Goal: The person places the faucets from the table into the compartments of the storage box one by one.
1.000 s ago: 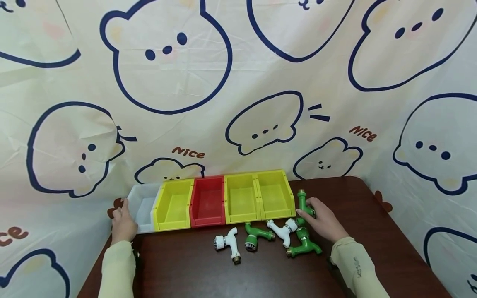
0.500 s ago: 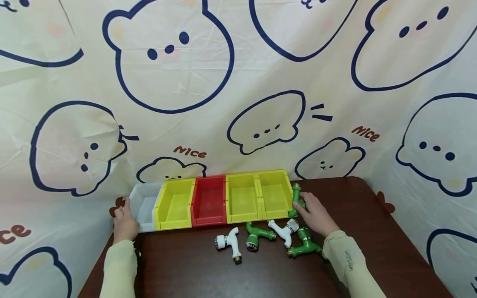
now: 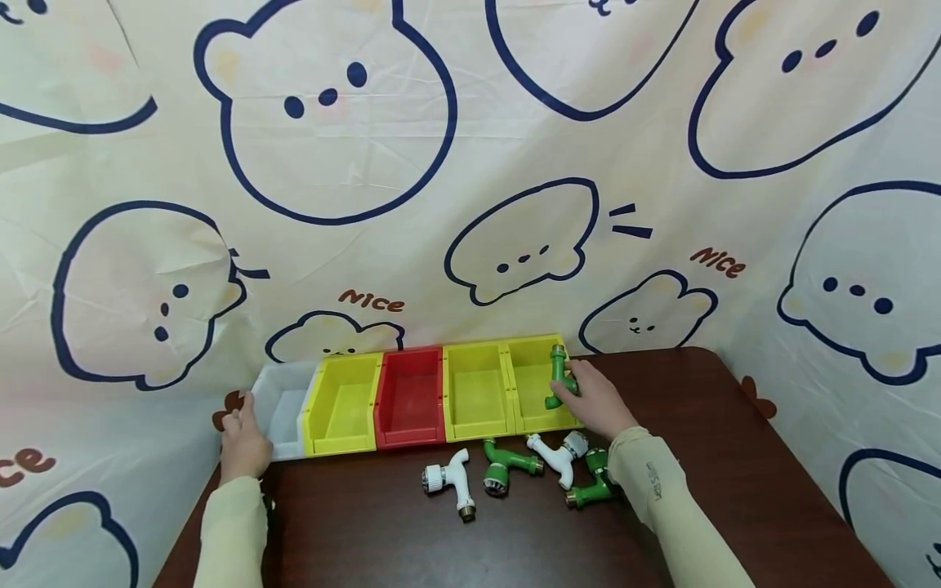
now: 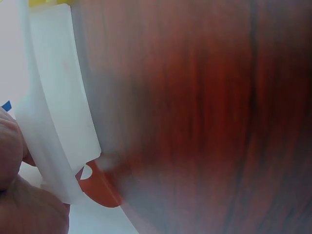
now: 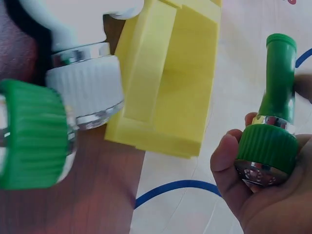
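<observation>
My right hand (image 3: pixel 599 400) grips a green tap (image 3: pixel 558 363) over the rightmost yellow bin (image 3: pixel 527 384). In the right wrist view, my thumb and fingers wrap around the ribbed knob of that green tap (image 5: pixel 280 73), whose spout end points up. At the far left, my left hand (image 3: pixel 245 445) holds the outer side wall of a white bin (image 3: pixel 283 408). Only parts of its fingers (image 4: pixel 34 209) show against the white wall in the left wrist view.
A red bin (image 3: pixel 409 398) and two more yellow bins stand in the same row. In front lie a white tap (image 3: pixel 457 480), a green tap (image 3: pixel 507 464), another white tap (image 3: pixel 561 457) and another green tap (image 3: pixel 588 492), partly behind my right sleeve. A printed cloth hangs behind the dark wooden table (image 3: pixel 353 531).
My right hand has carried the green tap left from the table beside the row to over the rightmost yellow bin. My left hand stays at the white bin.
</observation>
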{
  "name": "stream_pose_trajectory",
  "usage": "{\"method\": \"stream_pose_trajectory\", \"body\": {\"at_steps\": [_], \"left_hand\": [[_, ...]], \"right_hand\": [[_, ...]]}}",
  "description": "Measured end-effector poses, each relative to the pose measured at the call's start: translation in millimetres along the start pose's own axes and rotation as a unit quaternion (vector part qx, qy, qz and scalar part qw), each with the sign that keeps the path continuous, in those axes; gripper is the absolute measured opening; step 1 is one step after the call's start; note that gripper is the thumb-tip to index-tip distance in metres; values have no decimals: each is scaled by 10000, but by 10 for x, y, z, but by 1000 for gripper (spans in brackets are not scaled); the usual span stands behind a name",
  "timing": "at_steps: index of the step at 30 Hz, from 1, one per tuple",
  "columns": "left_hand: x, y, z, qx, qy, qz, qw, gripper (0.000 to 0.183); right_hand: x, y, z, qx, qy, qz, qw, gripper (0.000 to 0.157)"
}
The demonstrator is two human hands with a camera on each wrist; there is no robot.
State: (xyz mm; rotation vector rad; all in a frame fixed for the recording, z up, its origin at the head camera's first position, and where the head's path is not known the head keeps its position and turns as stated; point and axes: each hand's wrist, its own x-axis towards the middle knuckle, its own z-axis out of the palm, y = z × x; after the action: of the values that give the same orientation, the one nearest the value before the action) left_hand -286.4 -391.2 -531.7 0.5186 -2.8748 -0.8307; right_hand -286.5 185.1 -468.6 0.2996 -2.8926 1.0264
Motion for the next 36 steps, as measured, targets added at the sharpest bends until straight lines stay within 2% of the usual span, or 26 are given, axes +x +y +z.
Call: {"method": "stream_pose_trajectory", "body": {"at_steps": [6,13,20,29,36], "left_hand": [[-7,1,-13,24,53,-53,10000,90],[27,8,0,122,170,-66,9998,89],[12,24,0,94,101,-74,9999,89],[-27,24,-3,74,42,-64,9999,89],[-49,39,-4,45,136,-23,9999,88]], "right_hand": [[159,-70,60,-318,-142,-62,9994,58],[334,-92,132,-892,-88,-428,9951,53],[429,-90,198,-1116,-293,-339,9927,53],[492,-53,307,-1138,-442,-229,9923,57],[539,-9,415,-1452,-398,-349,9880,62]]}}
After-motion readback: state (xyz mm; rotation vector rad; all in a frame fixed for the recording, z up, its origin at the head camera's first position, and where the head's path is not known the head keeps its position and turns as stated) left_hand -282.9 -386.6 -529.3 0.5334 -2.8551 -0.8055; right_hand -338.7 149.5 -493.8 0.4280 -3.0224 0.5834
